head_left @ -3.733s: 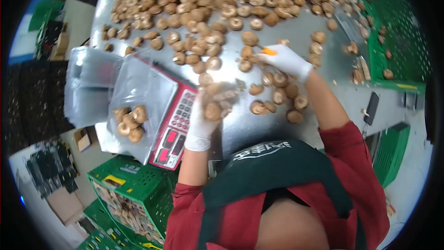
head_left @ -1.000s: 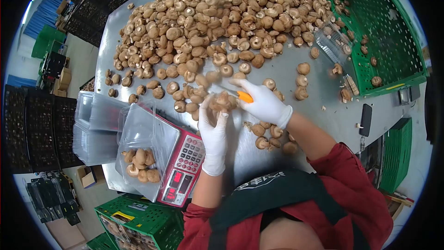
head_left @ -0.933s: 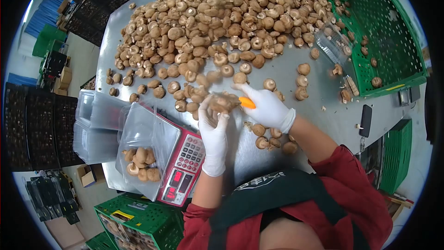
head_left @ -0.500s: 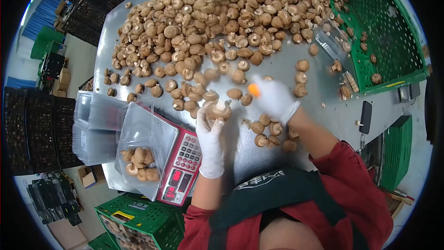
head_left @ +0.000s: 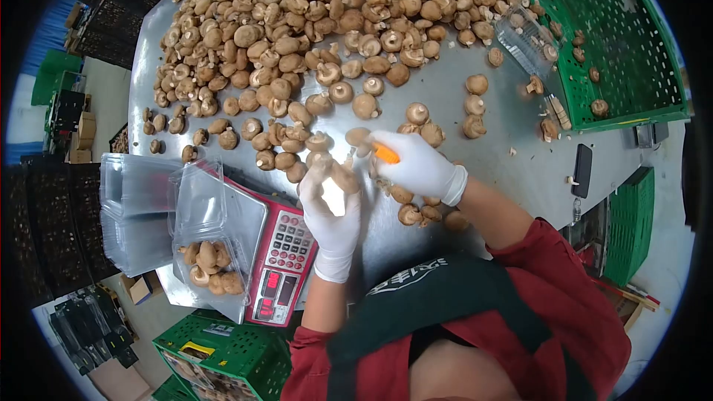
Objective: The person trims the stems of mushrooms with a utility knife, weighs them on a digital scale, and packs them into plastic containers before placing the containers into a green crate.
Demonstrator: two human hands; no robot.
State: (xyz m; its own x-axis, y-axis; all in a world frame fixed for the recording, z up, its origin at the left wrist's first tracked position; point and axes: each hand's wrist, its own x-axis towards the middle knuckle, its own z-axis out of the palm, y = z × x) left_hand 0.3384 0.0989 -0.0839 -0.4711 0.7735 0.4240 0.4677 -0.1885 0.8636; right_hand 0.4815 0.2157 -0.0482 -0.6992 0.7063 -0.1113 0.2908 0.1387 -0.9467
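My left hand (head_left: 330, 215), in a white glove, is curled with its fingertips closed on a brown mushroom (head_left: 343, 177) that is blurred by motion. Close to its right, my gloved right hand (head_left: 420, 169) grips a small tool with an orange handle (head_left: 386, 153); its working end is blurred near the left hand's fingertips. Another mushroom (head_left: 357, 137) shows right at the right hand's fingertips. Just below that hand lies a small group of mushrooms (head_left: 409, 214), with a few more (head_left: 417, 113) above it.
A large mushroom heap (head_left: 319, 15) covers the back of the metal table. At left, a red scale (head_left: 286, 245) carries a clear tray (head_left: 197, 208) with several mushrooms, beside stacked clear trays (head_left: 137, 208). A green crate (head_left: 624, 44) stands at right, near a dark phone-like object (head_left: 584, 171).
My right hand has moved left and down, bringing the orange-handled tool near my left hand. More mushrooms now lie above the right-hand group. The whole view has shifted slightly.
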